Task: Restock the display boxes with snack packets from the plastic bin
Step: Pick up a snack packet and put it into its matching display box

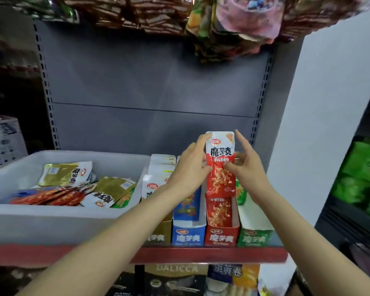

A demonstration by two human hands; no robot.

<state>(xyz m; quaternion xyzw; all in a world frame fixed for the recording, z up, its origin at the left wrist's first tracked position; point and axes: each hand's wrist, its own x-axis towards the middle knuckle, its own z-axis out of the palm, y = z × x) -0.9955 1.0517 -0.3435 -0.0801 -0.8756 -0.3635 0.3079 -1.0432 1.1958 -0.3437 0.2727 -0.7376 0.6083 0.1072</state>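
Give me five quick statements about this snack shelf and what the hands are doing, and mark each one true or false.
1. Both hands hold one red packet upright over the red display box. True: the left hand and right hand both grip it.
2. The red box stands between a blue box and a green box. True.
3. The plastic bin is to the right of the display boxes. False: it sits to their left.
4. The bin has no packets in it. False: olive-gold and red packets lie inside.
5. The held packet is green. False: it is red and white.
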